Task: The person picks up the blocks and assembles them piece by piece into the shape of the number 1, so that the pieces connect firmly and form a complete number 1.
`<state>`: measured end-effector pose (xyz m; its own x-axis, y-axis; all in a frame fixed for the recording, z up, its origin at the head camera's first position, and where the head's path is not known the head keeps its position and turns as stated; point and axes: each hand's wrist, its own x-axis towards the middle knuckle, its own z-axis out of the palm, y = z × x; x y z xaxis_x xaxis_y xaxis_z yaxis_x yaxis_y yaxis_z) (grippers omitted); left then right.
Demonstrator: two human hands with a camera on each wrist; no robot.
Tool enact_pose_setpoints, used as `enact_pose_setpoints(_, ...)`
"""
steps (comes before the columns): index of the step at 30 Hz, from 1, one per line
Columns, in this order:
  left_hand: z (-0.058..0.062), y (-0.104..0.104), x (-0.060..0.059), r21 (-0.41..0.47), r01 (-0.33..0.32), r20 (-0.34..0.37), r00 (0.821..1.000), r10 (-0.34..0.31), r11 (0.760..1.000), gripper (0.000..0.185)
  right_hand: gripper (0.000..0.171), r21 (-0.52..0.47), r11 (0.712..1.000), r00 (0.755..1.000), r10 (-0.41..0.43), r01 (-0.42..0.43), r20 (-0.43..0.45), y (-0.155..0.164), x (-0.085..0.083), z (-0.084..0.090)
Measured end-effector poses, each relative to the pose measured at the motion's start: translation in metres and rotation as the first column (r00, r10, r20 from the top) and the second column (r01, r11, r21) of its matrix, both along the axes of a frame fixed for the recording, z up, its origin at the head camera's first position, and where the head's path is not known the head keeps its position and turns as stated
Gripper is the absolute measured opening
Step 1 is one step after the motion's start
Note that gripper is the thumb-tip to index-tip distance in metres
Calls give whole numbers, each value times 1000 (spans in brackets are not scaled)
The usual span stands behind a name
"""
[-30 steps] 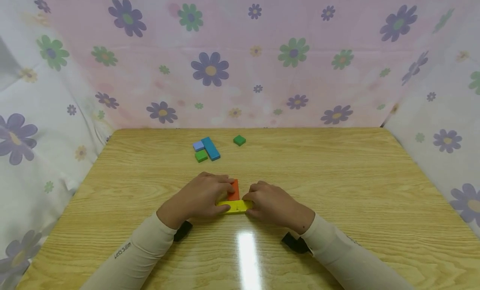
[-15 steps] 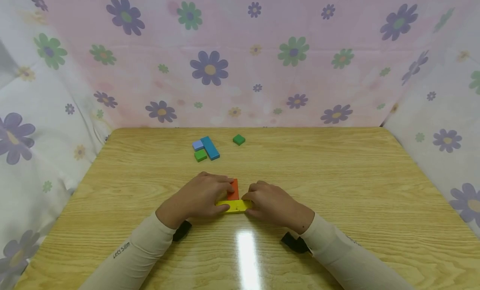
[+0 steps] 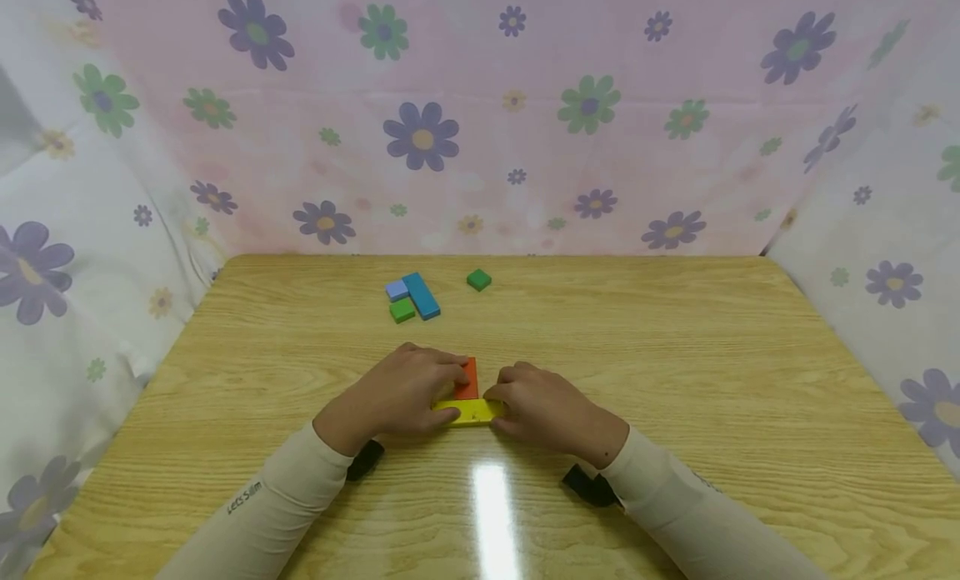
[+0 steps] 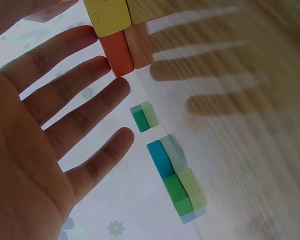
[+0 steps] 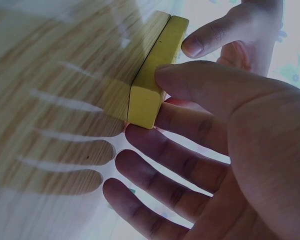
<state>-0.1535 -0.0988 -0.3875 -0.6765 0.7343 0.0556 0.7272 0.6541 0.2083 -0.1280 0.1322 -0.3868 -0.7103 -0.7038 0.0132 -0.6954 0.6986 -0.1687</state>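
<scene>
A long yellow block (image 3: 468, 412) lies flat crosswise on the table, and a red block (image 3: 468, 378) meets its far side at a right angle. My right hand (image 3: 551, 409) pinches the yellow block's right end, thumb on the near side and index finger toward the far side. From the left, my left hand (image 3: 397, 392) reaches over both blocks: its index fingertip rests on the red one and its thumb touches the yellow one. Its other fingers stretch out fairly straight, as the left wrist view shows. The yellow block's left end is partly hidden by that hand.
Farther back on the table (image 3: 675, 355) lie a blue block (image 3: 422, 297), a lavender block (image 3: 397, 291) and a light green block (image 3: 402, 310), grouped together. A darker green block (image 3: 479, 280) sits apart to their right. Flowered cloth (image 3: 480, 163) hangs behind the table.
</scene>
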Motion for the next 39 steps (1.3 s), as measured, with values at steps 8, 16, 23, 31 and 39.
enact_pose_setpoints(8, -1, 0, 0, -12, -1, 3, 1000, 1, 1000, 34, 26, -6, 1000, 1000, -2, 2, 5, 1, 0, -1)
enact_pose_setpoints(16, 0, -1, 0, -11, 1, 6, 1000, -1, 1000, 33, 25, -10, 1000, 1000, 4, -4, 7, 1, -1, 0)
enact_pose_setpoints(23, 1, 0, 1, -21, -3, 8, 1000, 3, 1000, 34, 25, -13, 1000, 1000, 2, -2, 17, 1, -1, 0)
enact_pose_setpoints(31, 0, 0, 1, -28, -9, 12, 1000, 9, 1000, 35, 26, -14, 1000, 999, -8, 8, 32, 1, 0, 1)
enact_pose_setpoints(39, -2, 0, -1, -22, 3, -5, 1000, -3, 1000, 34, 26, -7, 1000, 999, -14, 14, 29, 0, 1, 2)
